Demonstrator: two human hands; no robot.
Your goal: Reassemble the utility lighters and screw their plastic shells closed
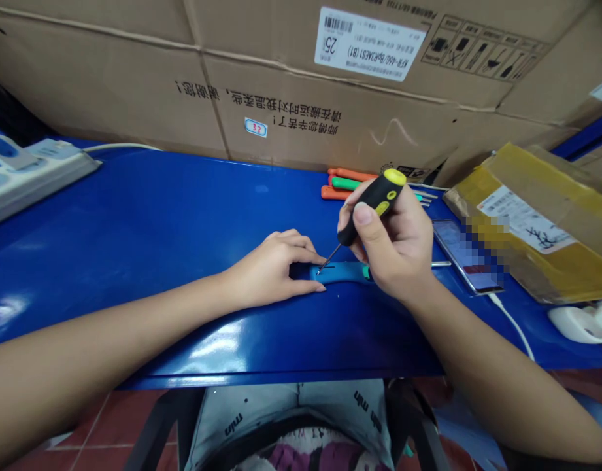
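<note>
My right hand [399, 239] is wrapped round a black and yellow screwdriver [367, 206], tilted with its thin shaft pointing down to the left. The screwdriver's tip meets the left end of a blue handle [348, 272] lying flat on the table. A metal shaft [440, 264] shows to the right of my right hand, in line with the blue handle; the join is hidden behind that hand. My left hand [285, 268] grips the handle's left end between thumb and fingers. Whatever sits right under the screwdriver's tip is too small to make out.
Several tools with orange and green handles [344, 184] lie behind my right hand. A phone [470, 258] with a white cable and a taped parcel [540, 222] are on the right. A power strip [36, 176] stands at the left. A large cardboard box [281, 98] walls off the blue table's back.
</note>
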